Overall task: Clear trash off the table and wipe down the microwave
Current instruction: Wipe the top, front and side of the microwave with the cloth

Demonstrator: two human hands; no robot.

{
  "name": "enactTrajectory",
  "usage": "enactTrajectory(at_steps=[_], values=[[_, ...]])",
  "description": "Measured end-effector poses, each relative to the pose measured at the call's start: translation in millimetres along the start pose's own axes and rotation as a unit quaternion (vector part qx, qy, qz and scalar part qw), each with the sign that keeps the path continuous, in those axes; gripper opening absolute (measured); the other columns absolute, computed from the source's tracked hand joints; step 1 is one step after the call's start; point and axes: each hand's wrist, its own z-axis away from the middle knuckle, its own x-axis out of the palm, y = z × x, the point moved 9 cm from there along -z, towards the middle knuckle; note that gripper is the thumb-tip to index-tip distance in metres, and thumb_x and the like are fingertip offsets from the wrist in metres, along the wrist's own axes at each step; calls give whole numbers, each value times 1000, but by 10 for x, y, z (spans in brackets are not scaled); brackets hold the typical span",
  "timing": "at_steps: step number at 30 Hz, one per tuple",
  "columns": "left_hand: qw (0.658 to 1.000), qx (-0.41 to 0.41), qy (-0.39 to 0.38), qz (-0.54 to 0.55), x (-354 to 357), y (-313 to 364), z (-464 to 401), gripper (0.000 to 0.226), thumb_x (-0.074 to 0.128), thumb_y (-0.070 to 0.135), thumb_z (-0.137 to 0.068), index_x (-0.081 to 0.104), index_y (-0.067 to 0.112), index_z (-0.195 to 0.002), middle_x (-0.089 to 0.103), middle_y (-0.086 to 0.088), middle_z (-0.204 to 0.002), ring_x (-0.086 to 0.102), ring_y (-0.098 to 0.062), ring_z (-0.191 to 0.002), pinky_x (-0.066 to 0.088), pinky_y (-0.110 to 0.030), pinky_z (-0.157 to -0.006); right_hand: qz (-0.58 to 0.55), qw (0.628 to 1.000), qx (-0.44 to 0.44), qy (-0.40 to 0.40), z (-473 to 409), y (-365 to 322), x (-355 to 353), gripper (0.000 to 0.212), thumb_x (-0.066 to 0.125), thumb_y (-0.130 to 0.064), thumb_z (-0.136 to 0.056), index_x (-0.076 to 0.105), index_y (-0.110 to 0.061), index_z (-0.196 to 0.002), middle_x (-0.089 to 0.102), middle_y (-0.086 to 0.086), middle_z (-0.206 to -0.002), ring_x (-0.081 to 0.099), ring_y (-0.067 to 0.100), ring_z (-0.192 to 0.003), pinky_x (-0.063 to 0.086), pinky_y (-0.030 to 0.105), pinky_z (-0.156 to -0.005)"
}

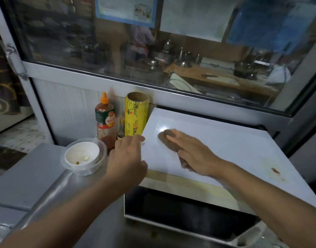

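Head view: brown cloth [168,140] pressed flat under right hand [194,154] on microwave [225,140] top for wiping; left hand [126,158], grasping nothing, braced at microwave's left edge.

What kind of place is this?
Probably the serving side of a small eatery's kitchen: a microwave on a steel counter, a sauce bottle and cling-wrap roll beside it, and pots visible through the window.

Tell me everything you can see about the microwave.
The microwave is a white box with a glossy flat top and a dark glass door facing the viewer. It stands on a metal counter, beside a yellow cling-wrap roll. The right hand presses a brown cloth on its top; the left hand touches its left edge. A reddish stain marks the right side.
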Motion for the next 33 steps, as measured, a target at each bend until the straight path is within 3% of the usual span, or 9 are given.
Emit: enactTrajectory(at_steps=[4,7,9,13,16,20,24,29,33], values=[[998,67,-20,5,164,444,-19,46,55,15,-82,46,28,-125,44,9,-135,31,-13,-124,24,-25,-97,35,997,-49,-57,569,35,26,55,28,-23,-94,12,-48,-141,2,-26,-153,3,-10,-139,3,23,-114],[996,60,-54,-29,398,639,-25,43,52,23,-84,46,26,-127,46,6,-136,36,-17,-124,28,-32,-101,-51,998,31,-26,479,480,-232,59,33,-7,-94,28,-42,-141,47,-9,-132,58,-8,-96,23,35,-102],[995,43,-58,-63,485,687,-23,42,52,24,-83,49,24,-125,46,4,-135,38,-20,-120,31,-35,-98,-56,994,92,10,357,817,-429,57,33,-3,-92,36,-34,-140,52,-8,-119,64,8,-79,33,38,-97],[991,1,-59,-117,491,713,-18,45,55,23,-78,52,26,-122,46,4,-132,41,-22,-118,34,-40,-97,53,989,135,16,263,1000,-474,53,32,-9,-94,33,-27,-144,19,-8,-155,42,20,-130,30,47,-108],[987,-26,-76,-141,518,763,27,43,55,26,-80,50,26,-122,44,4,-133,40,-22,-120,32,-42,-98,0,999,45,-5,650,668,-325,56,31,-14,-94,27,-39,-144,13,-16,-155,51,15,-120,42,34,-100],[986,-32,-59,-151,576,957,72,39,57,22,-81,52,25,-120,43,7,-136,37,-21,-126,29,-42,-101,9,998,-26,-65,1326,618,-321,55,23,-26,-93,15,-43,-145,4,-23,-155,20,-5,-135,7,25,-110],[993,16,-54,-106,805,1350,166,40,55,19,-84,51,27,-122,46,14,-135,38,-17,-126,26,-41,-100,-27,994,103,-4,1300,1443,-822,56,29,-9,-95,29,-36,-144,42,-9,-138,58,8,-104,32,32,-104],[994,2,-74,-85,1027,1572,245,34,54,16,-81,53,27,-114,51,12,-127,43,-18,-117,26,-35,-90,88,983,159,11,1223,1804,-867,53,28,-14,-96,23,-28,-147,11,-10,-157,20,13,-141,20,43,-113],[991,-2,-68,-118,1033,1634,281,30,58,17,-79,55,25,-107,53,14,-117,43,-19,-116,30,-40,-95,27,999,41,9,1828,1454,-722,51,26,-24,-96,21,-42,-144,4,-22,-155,24,1,-134,25,32,-110]])
